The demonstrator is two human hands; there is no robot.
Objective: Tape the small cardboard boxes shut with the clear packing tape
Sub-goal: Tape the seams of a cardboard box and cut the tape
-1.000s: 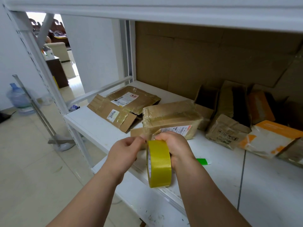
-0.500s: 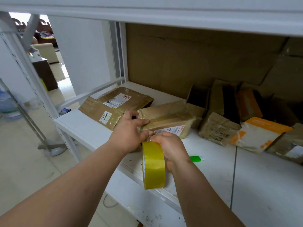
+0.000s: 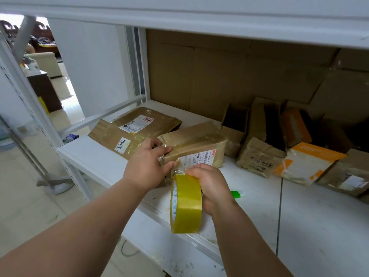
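A small brown cardboard box (image 3: 194,142) with a white shipping label lies on the white shelf (image 3: 319,212). My left hand (image 3: 146,166) lies against the box's near left end, fingers pressing the free end of the tape onto the cardboard. My right hand (image 3: 211,185) grips a yellowish roll of packing tape (image 3: 185,203) just in front of the box. A short clear strip runs from the roll up to the box's corner.
A flat taped parcel (image 3: 127,132) lies left of the box. Several open and crumpled boxes (image 3: 259,156) and an orange-and-white parcel (image 3: 307,162) fill the back right. A green object (image 3: 237,194) lies by my right wrist. The upper shelf beam (image 3: 199,17) hangs overhead.
My left hand left the roll and moved forward onto the box's end, carrying the tape end with it. The roll followed a little toward the box.
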